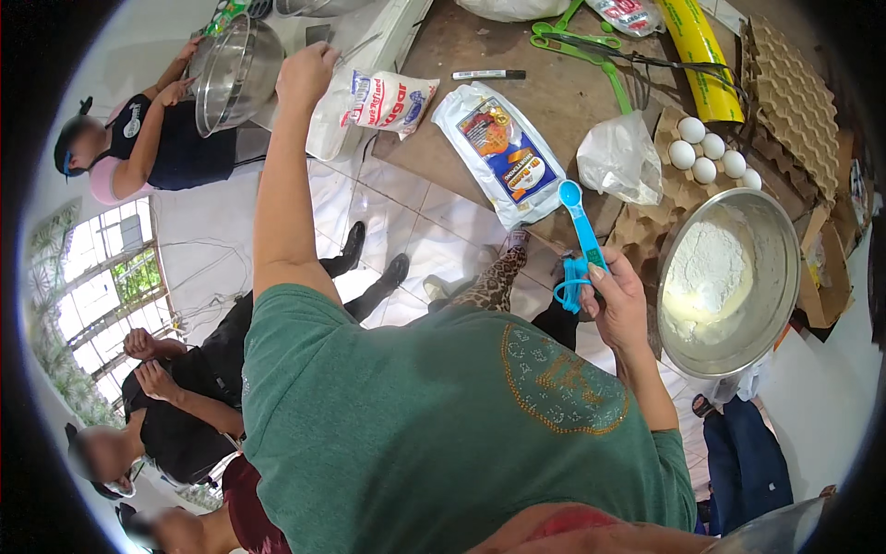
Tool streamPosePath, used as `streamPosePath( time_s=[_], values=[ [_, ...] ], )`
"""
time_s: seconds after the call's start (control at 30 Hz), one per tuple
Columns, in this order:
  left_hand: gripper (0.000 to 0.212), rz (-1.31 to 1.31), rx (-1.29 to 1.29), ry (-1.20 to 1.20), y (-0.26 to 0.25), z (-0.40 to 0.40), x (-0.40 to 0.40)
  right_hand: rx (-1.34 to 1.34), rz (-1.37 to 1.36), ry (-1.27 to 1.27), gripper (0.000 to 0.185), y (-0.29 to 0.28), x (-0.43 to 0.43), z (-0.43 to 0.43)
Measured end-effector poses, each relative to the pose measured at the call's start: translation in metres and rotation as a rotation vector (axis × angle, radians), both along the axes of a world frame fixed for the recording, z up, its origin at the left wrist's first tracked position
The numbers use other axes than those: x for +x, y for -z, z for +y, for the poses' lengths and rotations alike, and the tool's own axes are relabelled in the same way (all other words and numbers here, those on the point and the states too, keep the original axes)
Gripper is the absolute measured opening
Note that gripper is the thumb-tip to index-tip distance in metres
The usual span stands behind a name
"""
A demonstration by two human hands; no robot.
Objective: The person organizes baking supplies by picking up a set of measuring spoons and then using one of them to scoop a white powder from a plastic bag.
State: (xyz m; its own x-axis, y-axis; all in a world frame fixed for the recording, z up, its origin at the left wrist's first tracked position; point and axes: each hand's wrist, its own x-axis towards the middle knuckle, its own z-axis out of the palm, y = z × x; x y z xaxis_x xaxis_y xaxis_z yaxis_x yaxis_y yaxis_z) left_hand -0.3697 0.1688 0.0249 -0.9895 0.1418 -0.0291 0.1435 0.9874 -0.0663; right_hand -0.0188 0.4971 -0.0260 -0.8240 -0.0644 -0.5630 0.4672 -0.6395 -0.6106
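My left hand (pixel 306 73) is raised at the upper left, its fingers curled; a thin metal utensil (pixel 360 48) lies against or in it, which I cannot tell. My right hand (pixel 612 298) grips a set of blue plastic measuring spoons (pixel 585 225), one spoon pointing up and the others bunched below. Right of this hand, a steel mixing bowl (pixel 782 305) holds white powder (pixel 709 266) over a pale yellow mixture. A white pack of shortening (pixel 502 152) lies beyond the spoons. A bag of refined sugar (pixel 391 100) sits right of my left hand.
Several white eggs (pixel 713 145) sit in a cardboard tray beside a knotted plastic bag (pixel 619 159). Green measuring spoons (pixel 581 45), a whisk (pixel 640 79), a marker (pixel 488 74) and a yellow roll (pixel 702 62) lie farther back. A co-worker (pixel 173 138) holds steel bowls (pixel 239 76); others stand at left.
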Motion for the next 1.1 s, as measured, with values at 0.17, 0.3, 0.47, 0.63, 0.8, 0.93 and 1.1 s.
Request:
streamPosePath(
  time_s=[0.17,0.3,0.47,0.63,0.8,0.93,1.1],
  values=[
    [0.028,0.197,0.044,0.245,0.016,0.033,-0.009,0.015,0.027,0.002,0.018,-0.001,0.003,0.002],
    [0.029,-0.012,0.281,0.195,-0.001,0.116,0.012,0.111,-0.026,0.018,0.02,0.01,0.02,0.005],
    [0.04,-0.095,0.544,0.637,0.033,0.195,-0.005,0.133,-0.132,0.002,0.02,0.013,0.022,0.008],
    [0.038,-0.199,0.536,0.691,0.077,0.296,-0.036,0.23,-0.125,0.02,0.02,0.013,0.024,0.009],
    [0.037,-0.007,0.493,0.524,0.127,0.378,-0.06,0.188,-0.13,0.065,0.021,0.019,0.031,0.004],
    [0.028,-0.068,0.367,0.523,0.168,0.409,-0.067,0.147,-0.148,0.061,0.019,0.025,0.036,0.0],
    [0.019,-0.216,0.267,0.62,0.167,0.404,-0.039,0.189,-0.149,0.043,0.017,0.028,0.031,0.001]
  ],
)
